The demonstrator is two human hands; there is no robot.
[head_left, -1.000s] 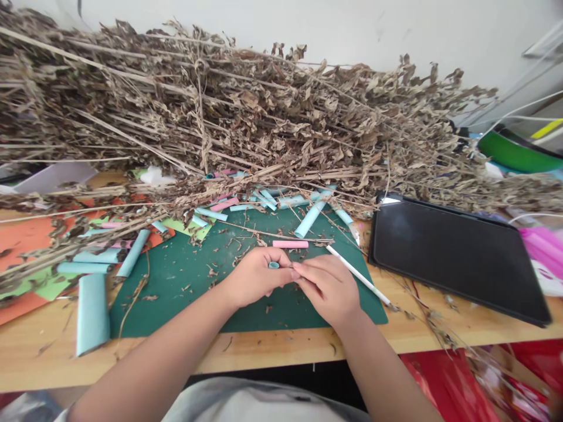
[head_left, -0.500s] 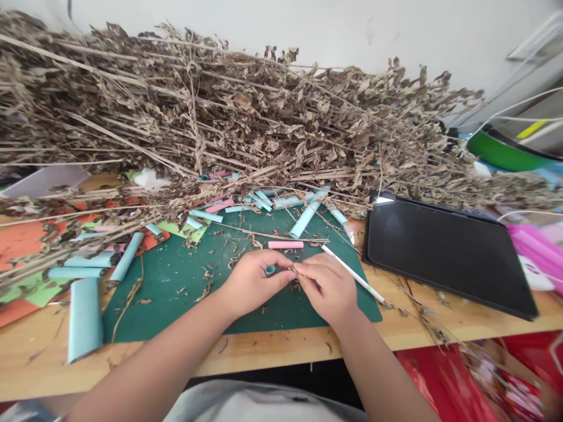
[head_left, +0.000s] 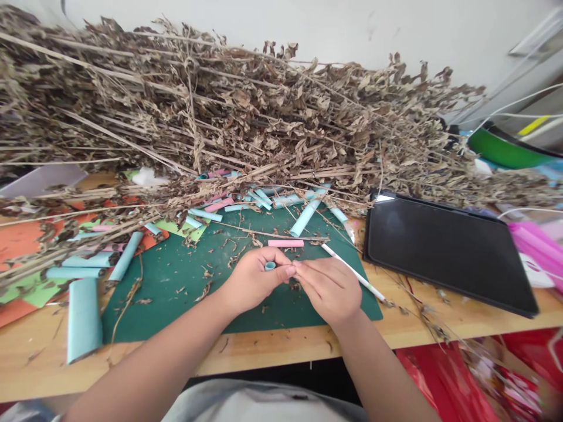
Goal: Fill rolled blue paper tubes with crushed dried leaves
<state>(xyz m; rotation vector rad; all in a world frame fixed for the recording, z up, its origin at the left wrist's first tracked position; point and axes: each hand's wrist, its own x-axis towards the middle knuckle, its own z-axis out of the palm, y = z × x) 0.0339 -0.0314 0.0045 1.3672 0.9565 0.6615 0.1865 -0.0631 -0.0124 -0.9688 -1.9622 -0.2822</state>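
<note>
Over the green cutting mat (head_left: pixel 176 305), my left hand (head_left: pixel 255 281) is closed, with the open end of a small blue paper tube (head_left: pixel 270 266) showing between its thumb and index finger. My right hand (head_left: pixel 332 288) is also closed, its fingertips pinched together against the left thumb and index tips. Whatever lies in that pinch is too small or hidden to make out. Just beyond the hands, a pink paper tube (head_left: pixel 285 243) rests on the mat. To the right, a white stick (head_left: pixel 352 272) lies slanted across the mat's edge. Dried leaf crumbs (head_left: pixel 206 272) are scattered about.
A large heap of dried leafy stalks (head_left: pixel 264 117) fills the back against the wall. Rolled blue tubes (head_left: pixel 305 218) lie under its front edge, and a wide blue tube (head_left: pixel 85 319) is at the left. A black tablet (head_left: pixel 444 252) occupies the right side of the wooden table (head_left: pixel 246 354).
My right hand has turned slightly, its fingers now straighter and closer together. Brown bits seen at the fingertips before are now mostly hidden. My left hand has barely moved.
</note>
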